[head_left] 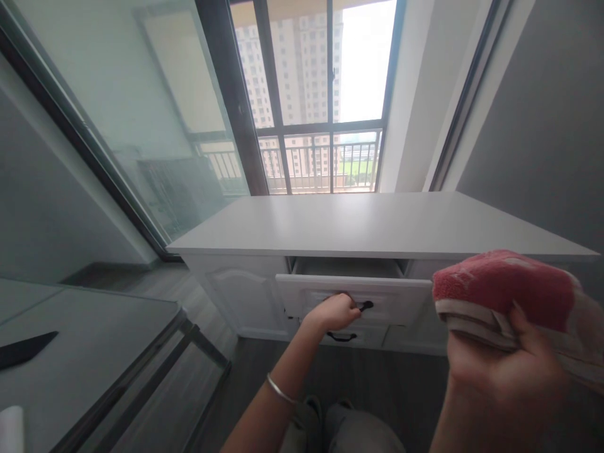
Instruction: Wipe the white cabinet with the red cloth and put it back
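My left hand (pixel 336 312) grips the black handle (pixel 364 306) of the upper drawer (pixel 353 290) of a low white cabinet (pixel 368 226); the drawer stands pulled out a little. A silver bangle sits on my left wrist. My right hand (pixel 495 371), close to the camera at the lower right, holds a folded red and white towel (pixel 500 286). Below the open drawer is a second drawer with its own black handle (pixel 341 337), closed.
A glass-topped table (pixel 94 352) with a dark flat object (pixel 26 349) and a white roll (pixel 12 428) stands at the lower left. A glass partition (pixel 132 126) runs along the left. A large window (pixel 316 94) lies behind the cabinet, a grey wall at the right.
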A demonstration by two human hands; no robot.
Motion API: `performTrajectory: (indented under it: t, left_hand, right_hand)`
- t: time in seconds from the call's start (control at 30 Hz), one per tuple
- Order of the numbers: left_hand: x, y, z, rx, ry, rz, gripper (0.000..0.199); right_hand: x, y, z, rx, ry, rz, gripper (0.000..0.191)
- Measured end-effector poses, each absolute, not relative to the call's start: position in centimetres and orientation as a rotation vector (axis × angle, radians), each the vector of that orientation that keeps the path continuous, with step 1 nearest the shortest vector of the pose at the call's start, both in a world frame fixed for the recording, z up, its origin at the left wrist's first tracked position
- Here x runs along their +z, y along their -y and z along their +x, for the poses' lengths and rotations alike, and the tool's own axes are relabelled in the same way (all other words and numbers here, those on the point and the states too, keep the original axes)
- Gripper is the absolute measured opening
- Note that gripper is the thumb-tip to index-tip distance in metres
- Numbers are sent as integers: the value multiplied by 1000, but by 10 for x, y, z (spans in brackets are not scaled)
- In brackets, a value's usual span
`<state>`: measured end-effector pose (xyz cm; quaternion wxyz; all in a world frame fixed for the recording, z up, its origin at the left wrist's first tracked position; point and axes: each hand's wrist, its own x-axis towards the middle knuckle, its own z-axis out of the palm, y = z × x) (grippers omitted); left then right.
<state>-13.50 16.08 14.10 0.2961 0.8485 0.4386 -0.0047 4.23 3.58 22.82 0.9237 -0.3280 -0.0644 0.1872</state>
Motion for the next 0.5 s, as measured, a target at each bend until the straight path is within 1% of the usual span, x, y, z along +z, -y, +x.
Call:
performTrajectory:
  t: [0.1, 0.2, 0.27, 0.33, 0.43, 0.5]
  left_hand:
    - [129, -183, -129, 66, -1213, 2289, 30]
    - [114, -203, -126, 234, -1266, 2342, 41]
    - [106, -214, -127, 316, -1275, 2362, 44]
    - [99, -222, -128, 366, -1271, 2371, 41]
    - [90, -220, -127, 415, -1271, 2377, 40]
    - [81, -207, -123, 544, -1301, 2374, 42]
  right_hand:
    - [235, -37, 43, 436, 38, -624, 33]
    - [235, -37, 42, 419, 37, -622, 38]
    - [233, -37, 42, 418, 54, -618, 37]
    - [231, -38, 42, 430, 46, -597, 34]
    - [231, -41, 42, 439, 57, -564, 34]
    - [232, -43, 42, 439, 51, -568, 37]
